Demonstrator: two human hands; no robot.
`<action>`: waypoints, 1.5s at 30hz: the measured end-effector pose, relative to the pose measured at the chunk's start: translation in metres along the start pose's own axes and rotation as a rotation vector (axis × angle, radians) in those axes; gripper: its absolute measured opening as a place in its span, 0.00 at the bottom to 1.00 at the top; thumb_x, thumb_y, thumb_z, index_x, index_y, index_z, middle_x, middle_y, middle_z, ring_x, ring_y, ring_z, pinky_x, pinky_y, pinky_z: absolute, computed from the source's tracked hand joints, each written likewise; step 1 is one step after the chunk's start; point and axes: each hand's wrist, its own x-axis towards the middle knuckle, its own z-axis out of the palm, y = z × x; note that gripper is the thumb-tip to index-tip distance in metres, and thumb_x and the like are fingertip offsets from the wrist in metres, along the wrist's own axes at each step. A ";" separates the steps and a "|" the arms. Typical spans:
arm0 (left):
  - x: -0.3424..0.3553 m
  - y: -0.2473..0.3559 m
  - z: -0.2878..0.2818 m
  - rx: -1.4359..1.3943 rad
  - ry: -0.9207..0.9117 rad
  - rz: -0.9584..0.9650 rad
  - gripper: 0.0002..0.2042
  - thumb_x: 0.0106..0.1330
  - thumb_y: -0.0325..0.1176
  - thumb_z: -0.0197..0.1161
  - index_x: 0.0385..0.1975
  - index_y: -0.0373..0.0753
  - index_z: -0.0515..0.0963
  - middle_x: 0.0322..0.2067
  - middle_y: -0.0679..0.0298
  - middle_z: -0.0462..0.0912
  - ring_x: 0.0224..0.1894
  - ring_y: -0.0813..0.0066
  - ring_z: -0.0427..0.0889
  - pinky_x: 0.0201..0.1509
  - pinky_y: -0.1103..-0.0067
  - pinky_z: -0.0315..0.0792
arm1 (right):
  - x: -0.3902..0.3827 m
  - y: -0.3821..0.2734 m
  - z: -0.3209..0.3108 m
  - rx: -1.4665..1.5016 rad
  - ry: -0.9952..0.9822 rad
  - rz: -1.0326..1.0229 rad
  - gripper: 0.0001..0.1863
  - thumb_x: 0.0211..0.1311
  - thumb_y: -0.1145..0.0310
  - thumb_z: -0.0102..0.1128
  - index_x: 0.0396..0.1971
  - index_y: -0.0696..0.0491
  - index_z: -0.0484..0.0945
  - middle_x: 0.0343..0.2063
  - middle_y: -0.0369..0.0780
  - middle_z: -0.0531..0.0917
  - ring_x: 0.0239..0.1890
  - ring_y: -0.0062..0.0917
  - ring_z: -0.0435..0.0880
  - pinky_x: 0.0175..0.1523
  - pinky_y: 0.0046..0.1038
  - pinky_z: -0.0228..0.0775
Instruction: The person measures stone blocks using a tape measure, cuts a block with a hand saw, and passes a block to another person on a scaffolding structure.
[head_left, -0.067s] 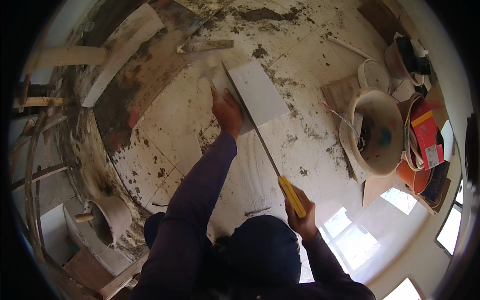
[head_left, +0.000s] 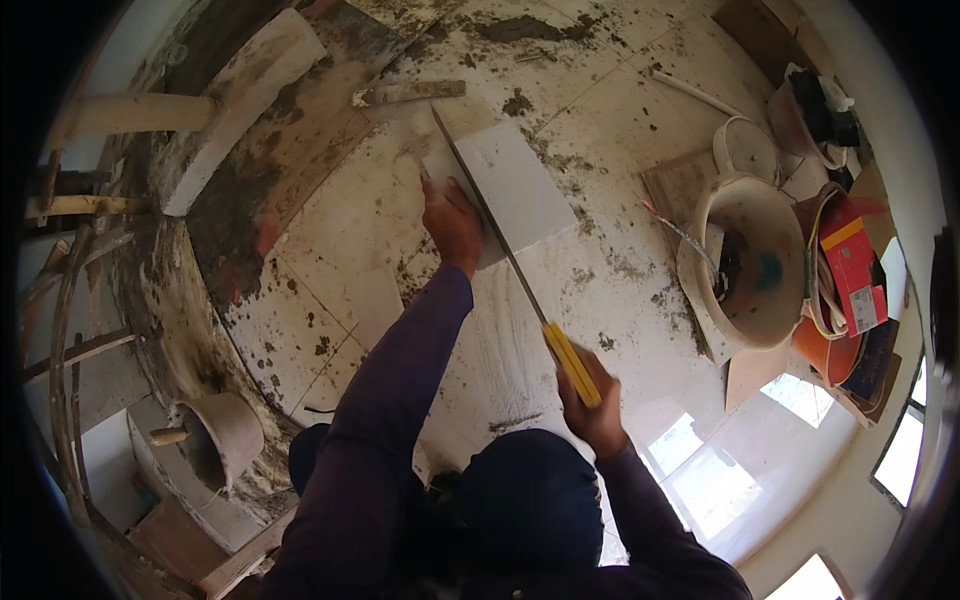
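Since the earlier frame, the saw [head_left: 514,264] had been pushed a little forward and to the left, and the right hand [head_left: 592,405] had been carried with it, while the left hand [head_left: 455,225] was kept in nearly the same place. Around them was seen the tiled floor [head_left: 630,130], which was spotted with dark crumbs; at its right side a wide tub [head_left: 785,325] was placed. On the floor, in front of the knees, was laid the pale block [head_left: 525,175], and it was crossed by the blade toward its left side. By its dull, even surface it was judged to be stiff and rather light for its bulk, but brittle at the corners, and probably dusty under the skin; it was best held by broad pressure on its flat top, well apart from the teeth. Just beyond it a narrow flat strip [head_left: 412,93] was left. By the right hand the yellow handle [head_left: 573,365] was gripped, with fingers wrapped around it. The left hand was rested over the block's left edge, thumb and forefinger parted; whether the edge was pinched could not be told, because the other fingers were hidden.
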 end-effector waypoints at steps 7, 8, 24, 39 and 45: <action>0.002 0.001 -0.002 0.007 -0.017 -0.019 0.24 0.80 0.31 0.53 0.69 0.19 0.66 0.45 0.31 0.85 0.48 0.34 0.86 0.54 0.58 0.78 | -0.011 0.000 0.007 -0.037 0.027 -0.028 0.24 0.72 0.72 0.64 0.66 0.59 0.76 0.52 0.53 0.89 0.52 0.40 0.92 0.56 0.35 0.83; 0.001 0.001 0.000 0.007 0.009 0.011 0.24 0.80 0.31 0.52 0.69 0.19 0.66 0.45 0.31 0.85 0.48 0.34 0.86 0.54 0.58 0.78 | -0.043 0.010 -0.011 -0.033 0.006 -0.022 0.24 0.72 0.73 0.63 0.66 0.62 0.75 0.57 0.54 0.87 0.60 0.40 0.89 0.64 0.37 0.80; -0.004 -0.001 0.007 -0.002 0.040 0.072 0.22 0.81 0.31 0.51 0.66 0.18 0.68 0.46 0.30 0.84 0.48 0.33 0.86 0.54 0.58 0.78 | -0.015 -0.001 -0.004 -0.059 0.006 -0.021 0.24 0.70 0.73 0.67 0.64 0.61 0.77 0.49 0.55 0.89 0.48 0.41 0.93 0.53 0.34 0.84; -0.001 0.009 0.016 0.012 0.004 0.061 0.23 0.81 0.31 0.50 0.67 0.17 0.67 0.45 0.30 0.85 0.48 0.33 0.87 0.53 0.58 0.79 | 0.061 -0.021 0.013 0.003 0.058 -0.101 0.21 0.71 0.70 0.68 0.61 0.60 0.79 0.42 0.55 0.89 0.42 0.39 0.94 0.47 0.33 0.83; -0.003 0.004 -0.002 0.038 0.054 0.055 0.24 0.81 0.31 0.50 0.68 0.18 0.67 0.44 0.29 0.85 0.48 0.33 0.86 0.54 0.57 0.79 | -0.050 -0.009 -0.030 -0.104 -0.029 -0.072 0.25 0.71 0.74 0.63 0.66 0.64 0.76 0.57 0.55 0.87 0.60 0.41 0.88 0.65 0.35 0.79</action>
